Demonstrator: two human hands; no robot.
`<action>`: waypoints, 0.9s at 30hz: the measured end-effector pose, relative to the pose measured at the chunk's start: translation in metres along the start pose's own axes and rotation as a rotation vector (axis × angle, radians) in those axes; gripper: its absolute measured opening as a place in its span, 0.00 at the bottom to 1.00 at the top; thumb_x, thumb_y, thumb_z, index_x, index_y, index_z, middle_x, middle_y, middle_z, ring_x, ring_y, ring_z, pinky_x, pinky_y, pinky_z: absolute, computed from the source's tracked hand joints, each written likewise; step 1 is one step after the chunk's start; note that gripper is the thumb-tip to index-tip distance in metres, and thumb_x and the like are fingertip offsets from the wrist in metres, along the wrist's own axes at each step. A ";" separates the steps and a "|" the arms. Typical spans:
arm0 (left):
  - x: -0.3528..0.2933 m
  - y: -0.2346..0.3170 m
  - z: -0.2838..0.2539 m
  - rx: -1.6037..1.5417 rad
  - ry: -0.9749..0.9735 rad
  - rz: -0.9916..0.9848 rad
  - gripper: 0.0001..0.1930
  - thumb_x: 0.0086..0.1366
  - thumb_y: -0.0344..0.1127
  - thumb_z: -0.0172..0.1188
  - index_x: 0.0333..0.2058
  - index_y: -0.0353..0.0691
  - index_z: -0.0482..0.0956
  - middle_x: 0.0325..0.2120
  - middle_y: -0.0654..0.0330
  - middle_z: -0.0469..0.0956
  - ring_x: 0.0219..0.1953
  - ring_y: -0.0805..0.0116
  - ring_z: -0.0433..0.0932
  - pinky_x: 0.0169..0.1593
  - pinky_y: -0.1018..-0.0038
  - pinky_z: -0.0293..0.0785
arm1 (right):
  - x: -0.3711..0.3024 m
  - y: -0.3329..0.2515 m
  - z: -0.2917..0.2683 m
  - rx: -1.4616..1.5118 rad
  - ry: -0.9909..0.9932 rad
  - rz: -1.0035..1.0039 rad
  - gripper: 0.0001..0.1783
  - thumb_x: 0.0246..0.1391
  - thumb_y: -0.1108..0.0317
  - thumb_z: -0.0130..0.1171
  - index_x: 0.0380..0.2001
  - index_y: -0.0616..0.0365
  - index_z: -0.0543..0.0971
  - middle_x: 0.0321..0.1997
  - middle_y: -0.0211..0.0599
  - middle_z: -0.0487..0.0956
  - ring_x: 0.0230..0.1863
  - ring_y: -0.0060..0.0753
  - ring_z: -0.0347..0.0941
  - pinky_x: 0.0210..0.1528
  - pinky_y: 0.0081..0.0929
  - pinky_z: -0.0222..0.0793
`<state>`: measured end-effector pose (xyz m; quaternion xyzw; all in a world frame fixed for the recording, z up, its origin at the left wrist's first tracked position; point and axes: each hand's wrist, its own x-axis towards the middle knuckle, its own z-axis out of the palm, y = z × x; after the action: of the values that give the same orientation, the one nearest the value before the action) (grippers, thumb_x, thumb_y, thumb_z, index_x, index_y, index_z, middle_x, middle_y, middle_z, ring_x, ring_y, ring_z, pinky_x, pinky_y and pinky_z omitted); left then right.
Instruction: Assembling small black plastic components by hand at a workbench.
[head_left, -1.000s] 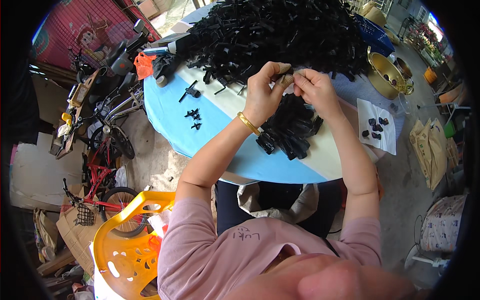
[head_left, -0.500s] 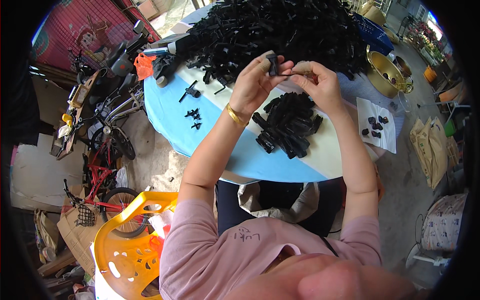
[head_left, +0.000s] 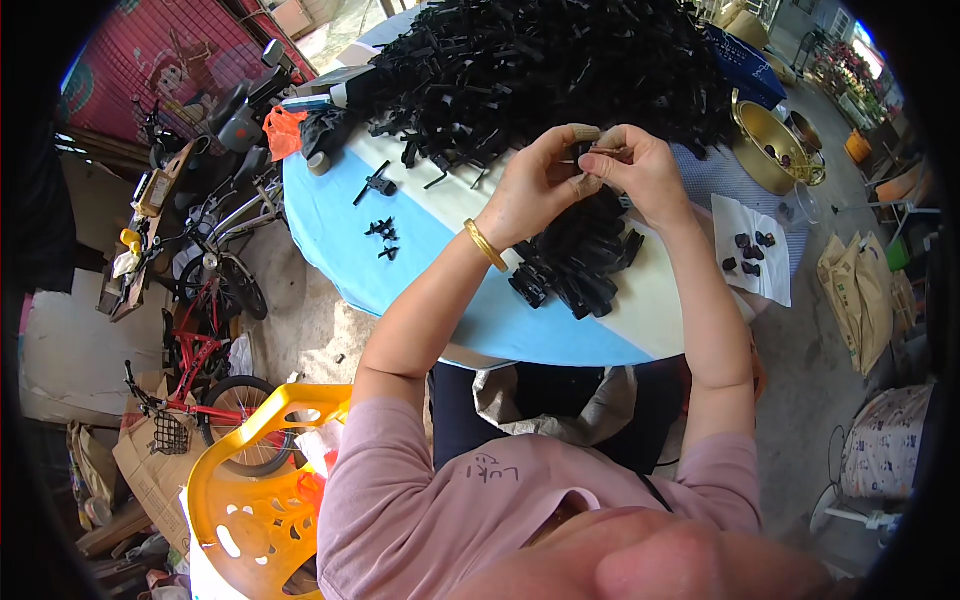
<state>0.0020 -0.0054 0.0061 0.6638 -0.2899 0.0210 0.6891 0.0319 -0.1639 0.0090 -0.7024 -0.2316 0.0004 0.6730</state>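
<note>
Over the table, my left hand [head_left: 543,185] and my right hand [head_left: 638,172] meet, both with closed fingers and tan covers on some fingertips. Between them is a small black plastic part [head_left: 580,150], mostly hidden by the fingers of my left hand. My right fingers pinch a thin brownish piece [head_left: 609,152] against it; its kind is too small to make out. Just below my hands lies a small heap of black plastic parts [head_left: 575,262]. A huge pile of black plastic pieces [head_left: 540,70] covers the far side of the table.
Loose black parts [head_left: 382,231] lie on the blue-and-cream tablecloth [head_left: 340,230] at left. A white paper [head_left: 770,285] with several dark pieces is at right, near a brass-coloured pot [head_left: 750,145]. A yellow plastic chair [head_left: 225,500] stands at lower left, before a red bicycle [head_left: 200,350].
My left hand has moved right and closed around the black part, turning it so that it is mostly hidden. Both hands are now pressed together.
</note>
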 end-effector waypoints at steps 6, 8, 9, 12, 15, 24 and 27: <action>0.003 -0.003 -0.008 -0.154 0.077 -0.081 0.17 0.58 0.25 0.55 0.45 0.32 0.64 0.37 0.57 0.73 0.38 0.71 0.75 0.44 0.76 0.74 | -0.002 -0.008 -0.003 0.257 -0.123 0.220 0.08 0.54 0.66 0.53 0.31 0.60 0.75 0.21 0.26 0.72 0.14 0.05 0.55 0.14 0.05 0.46; 0.002 -0.002 -0.008 -0.118 0.144 -0.084 0.15 0.58 0.25 0.54 0.45 0.33 0.65 0.35 0.57 0.73 0.36 0.71 0.75 0.43 0.75 0.74 | -0.002 -0.006 -0.002 0.200 -0.113 0.204 0.09 0.55 0.65 0.50 0.32 0.60 0.75 0.21 0.26 0.71 0.13 0.04 0.52 0.13 0.05 0.42; 0.002 -0.003 -0.007 -0.118 0.144 -0.084 0.15 0.58 0.25 0.54 0.45 0.33 0.65 0.35 0.57 0.73 0.36 0.71 0.75 0.43 0.75 0.74 | -0.002 -0.005 -0.002 0.187 -0.124 0.207 0.09 0.55 0.66 0.50 0.33 0.60 0.75 0.20 0.25 0.71 0.13 0.05 0.53 0.13 0.05 0.43; 0.001 -0.005 -0.006 -0.036 0.174 -0.022 0.14 0.58 0.25 0.54 0.43 0.33 0.65 0.34 0.57 0.73 0.36 0.72 0.75 0.43 0.76 0.74 | -0.003 -0.007 0.000 0.170 -0.131 0.199 0.09 0.55 0.67 0.50 0.33 0.60 0.76 0.19 0.23 0.71 0.13 0.05 0.53 0.13 0.05 0.45; 0.001 -0.007 -0.006 0.018 0.196 0.050 0.13 0.57 0.24 0.55 0.42 0.33 0.66 0.34 0.58 0.73 0.35 0.73 0.75 0.41 0.77 0.74 | -0.005 -0.007 0.004 0.192 -0.122 0.194 0.09 0.55 0.67 0.51 0.31 0.60 0.77 0.19 0.22 0.71 0.14 0.05 0.54 0.13 0.06 0.46; -0.002 -0.007 -0.001 0.335 0.299 0.161 0.08 0.56 0.21 0.55 0.36 0.31 0.70 0.36 0.58 0.74 0.37 0.76 0.74 0.41 0.79 0.72 | -0.005 -0.007 0.007 0.044 -0.070 0.128 0.08 0.54 0.68 0.52 0.30 0.60 0.78 0.18 0.21 0.70 0.16 0.09 0.57 0.16 0.10 0.51; 0.003 -0.007 -0.002 0.207 0.241 0.070 0.11 0.58 0.22 0.52 0.41 0.31 0.70 0.36 0.58 0.74 0.37 0.74 0.74 0.42 0.79 0.72 | 0.001 -0.004 -0.007 -0.091 -0.028 0.061 0.09 0.53 0.67 0.52 0.31 0.61 0.78 0.18 0.21 0.70 0.18 0.11 0.59 0.19 0.12 0.54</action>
<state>0.0087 -0.0055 0.0009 0.7134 -0.2242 0.1543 0.6457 0.0332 -0.1701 0.0136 -0.7389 -0.2192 0.0205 0.6368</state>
